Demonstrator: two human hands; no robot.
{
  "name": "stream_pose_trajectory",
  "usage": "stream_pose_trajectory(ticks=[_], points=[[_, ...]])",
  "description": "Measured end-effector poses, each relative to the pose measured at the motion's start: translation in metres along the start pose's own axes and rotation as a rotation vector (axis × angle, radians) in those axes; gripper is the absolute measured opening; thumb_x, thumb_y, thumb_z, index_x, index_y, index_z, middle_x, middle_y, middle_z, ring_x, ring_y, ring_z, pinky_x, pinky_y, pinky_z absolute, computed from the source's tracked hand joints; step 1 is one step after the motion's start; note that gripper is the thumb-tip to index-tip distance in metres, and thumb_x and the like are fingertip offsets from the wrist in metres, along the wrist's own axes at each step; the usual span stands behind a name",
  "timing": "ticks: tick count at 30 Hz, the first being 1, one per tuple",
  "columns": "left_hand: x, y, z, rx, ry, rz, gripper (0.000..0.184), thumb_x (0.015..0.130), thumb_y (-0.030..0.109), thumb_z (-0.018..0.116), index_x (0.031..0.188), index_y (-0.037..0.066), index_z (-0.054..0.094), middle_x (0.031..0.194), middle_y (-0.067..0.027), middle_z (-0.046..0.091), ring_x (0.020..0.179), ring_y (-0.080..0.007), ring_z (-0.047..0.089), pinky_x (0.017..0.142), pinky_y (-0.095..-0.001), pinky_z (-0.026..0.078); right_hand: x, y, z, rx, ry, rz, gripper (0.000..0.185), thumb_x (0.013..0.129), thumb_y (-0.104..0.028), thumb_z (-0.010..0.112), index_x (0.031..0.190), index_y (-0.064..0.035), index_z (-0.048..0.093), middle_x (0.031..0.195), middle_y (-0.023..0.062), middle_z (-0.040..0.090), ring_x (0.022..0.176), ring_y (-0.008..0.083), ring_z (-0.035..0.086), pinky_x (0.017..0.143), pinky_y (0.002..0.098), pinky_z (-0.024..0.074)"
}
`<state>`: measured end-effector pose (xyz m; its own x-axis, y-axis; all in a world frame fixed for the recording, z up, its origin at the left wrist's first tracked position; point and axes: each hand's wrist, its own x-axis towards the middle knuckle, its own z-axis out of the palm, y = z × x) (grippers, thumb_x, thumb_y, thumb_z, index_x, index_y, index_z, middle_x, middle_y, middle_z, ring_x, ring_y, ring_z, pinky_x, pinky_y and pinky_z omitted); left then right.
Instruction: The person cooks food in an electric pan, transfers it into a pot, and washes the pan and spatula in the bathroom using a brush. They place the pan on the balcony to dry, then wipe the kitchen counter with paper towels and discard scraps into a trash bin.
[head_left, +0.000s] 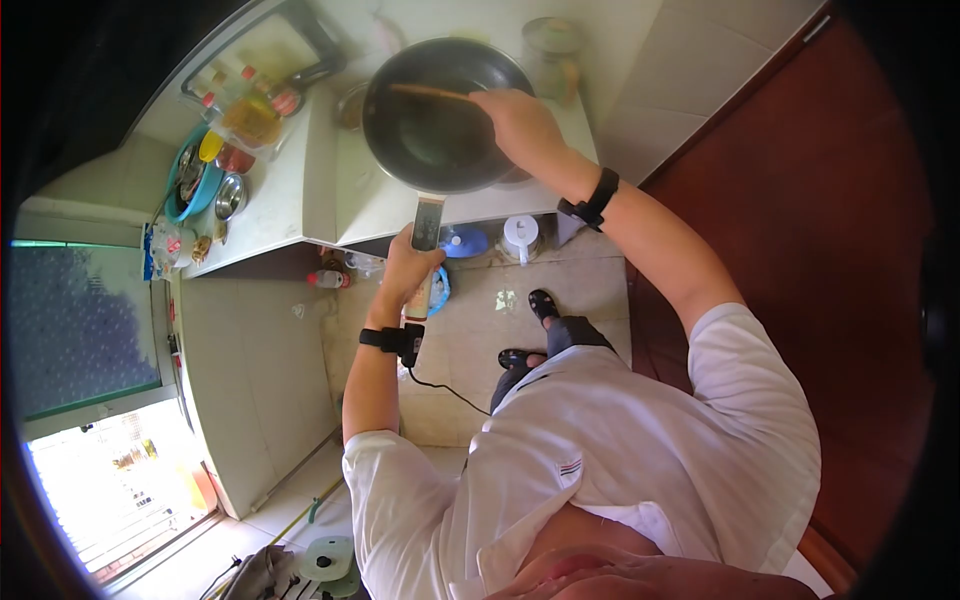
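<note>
My right hand (515,122) is closed around a slim wooden stick (425,91), possibly chopsticks, which reaches over the inside of a dark wok (440,145). The wok rests on the stove area of the white counter, and its inner surface looks dark and shiny. In front of the counter edge, my left hand (405,268) grips a long narrow packet (427,222) with a dark panel and a pale top end. The packet stands nearly lengthwise, its top close to the wok's near rim. Its lower end shows below my palm.
Oil and sauce bottles (250,118) stand at the back left. Beside them are a blue basin (206,190) and a steel bowl (231,196). A white-lidded jug (521,236) and a blue lid (463,241) sit under the counter. A glass jar (552,55) is behind the wok.
</note>
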<state>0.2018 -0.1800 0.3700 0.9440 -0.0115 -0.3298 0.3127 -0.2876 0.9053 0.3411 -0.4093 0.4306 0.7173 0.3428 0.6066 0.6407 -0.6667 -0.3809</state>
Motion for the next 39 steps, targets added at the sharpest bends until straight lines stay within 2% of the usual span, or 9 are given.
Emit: stream_pose_trajectory(ticks=[5, 7, 13, 17, 22, 27, 31, 36, 39], points=[[0.003, 0.002, 0.01, -0.046, -0.026, 0.01, 0.024, 0.069, -0.003, 0.065, 0.092, -0.001, 0.058, 0.071, -0.0035, 0.059, 0.059, -0.012, 0.055, 0.057, -0.0271, 0.046, -0.003, 0.002, 0.013, 0.07, 0.062, -0.049, 0.031, 0.078, 0.001, 0.054, 0.106, -0.0069, 0.063, 0.095, 0.0106, 0.064, 0.09, 0.0329, 0.059, 0.076, 0.0434, 0.0497], [0.004, 0.001, 0.011, -0.066, -0.033, 0.006, 0.023, 0.07, -0.003, 0.065, 0.092, -0.001, 0.058, 0.072, -0.0033, 0.059, 0.06, -0.0119, 0.055, 0.057, -0.027, 0.046, -0.01, 0.005, -0.006, 0.023, -0.148, -0.187, 0.029, 0.078, 0.001, 0.054, 0.105, -0.0067, 0.064, 0.096, 0.0104, 0.064, 0.091, 0.0329, 0.059, 0.077, 0.0429, 0.0499], [0.008, 0.009, 0.011, 0.044, 0.012, 0.006, 0.021, 0.071, -0.002, 0.065, 0.091, 0.0, 0.058, 0.07, -0.0041, 0.06, 0.06, -0.0118, 0.056, 0.057, -0.027, 0.047, 0.007, 0.014, -0.008, -0.044, -0.026, -0.146, 0.03, 0.08, -0.002, 0.053, 0.108, -0.007, 0.062, 0.095, 0.0078, 0.063, 0.09, 0.0289, 0.06, 0.075, 0.0402, 0.0514], [0.011, 0.002, 0.01, 0.072, 0.047, 0.056, 0.02, 0.071, -0.002, 0.065, 0.091, 0.0, 0.059, 0.07, -0.0047, 0.06, 0.061, -0.0127, 0.057, 0.058, -0.0278, 0.047, -0.005, 0.036, -0.028, -0.058, -0.239, -0.468, 0.03, 0.08, -0.007, 0.054, 0.11, -0.0078, 0.061, 0.096, 0.0047, 0.061, 0.088, 0.0256, 0.06, 0.073, 0.036, 0.0526], [0.022, -0.004, 0.006, 0.177, 0.049, 0.062, 0.026, 0.071, -0.001, 0.065, 0.096, -0.001, 0.058, 0.075, -0.0061, 0.061, 0.065, -0.015, 0.059, 0.061, -0.0298, 0.049, 0.001, 0.042, -0.016, -0.085, -0.045, -0.404, 0.035, 0.081, -0.008, 0.054, 0.115, -0.0087, 0.06, 0.105, 0.0034, 0.061, 0.089, 0.0227, 0.059, 0.074, 0.034, 0.053], [0.029, -0.009, 0.006, 0.371, 0.211, 0.15, 0.032, 0.069, 0.007, 0.069, 0.099, 0.001, 0.061, 0.078, -0.0128, 0.065, 0.072, -0.023, 0.062, 0.069, -0.0343, 0.049, -0.015, 0.078, -0.04, -0.052, -0.303, -0.627, 0.033, 0.08, -0.009, 0.055, 0.112, -0.005, 0.06, 0.105, 0.0025, 0.06, 0.088, 0.0206, 0.058, 0.067, 0.0296, 0.0534], [0.041, -0.009, 0.009, 0.45, 0.267, 0.132, 0.036, 0.068, 0.011, 0.069, 0.102, 0.003, 0.061, 0.083, -0.0175, 0.067, 0.078, -0.0315, 0.066, 0.072, -0.0379, 0.05, 0.001, 0.061, -0.039, -0.139, -0.004, -0.534, 0.031, 0.079, -0.008, 0.056, 0.109, -0.0045, 0.061, 0.107, 0.0035, 0.059, 0.086, 0.0195, 0.057, 0.066, 0.0274, 0.0532], [0.052, -0.01, 0.01, 0.712, 0.396, 0.086, 0.046, 0.068, 0.017, 0.069, 0.112, 0.011, 0.059, 0.091, -0.0201, 0.068, 0.088, -0.0401, 0.065, 0.076, -0.0459, 0.052, -0.038, 0.077, -0.034, -0.16, -0.224, -0.596, 0.035, 0.076, -0.008, 0.058, 0.111, -0.0024, 0.061, 0.109, 0.0053, 0.058, 0.086, 0.0193, 0.056, 0.064, 0.0265, 0.0542], [0.058, -0.01, 0.011, 0.772, 0.417, 0.11, 0.046, 0.069, 0.018, 0.067, 0.114, 0.012, 0.058, 0.091, -0.0198, 0.069, 0.087, -0.0406, 0.065, 0.075, -0.0467, 0.052, -0.034, 0.079, -0.039, -0.17, -0.076, -0.558, 0.036, 0.076, -0.007, 0.058, 0.111, -0.0017, 0.06, 0.11, 0.0054, 0.058, 0.085, 0.0193, 0.056, 0.064, 0.0264, 0.054]])
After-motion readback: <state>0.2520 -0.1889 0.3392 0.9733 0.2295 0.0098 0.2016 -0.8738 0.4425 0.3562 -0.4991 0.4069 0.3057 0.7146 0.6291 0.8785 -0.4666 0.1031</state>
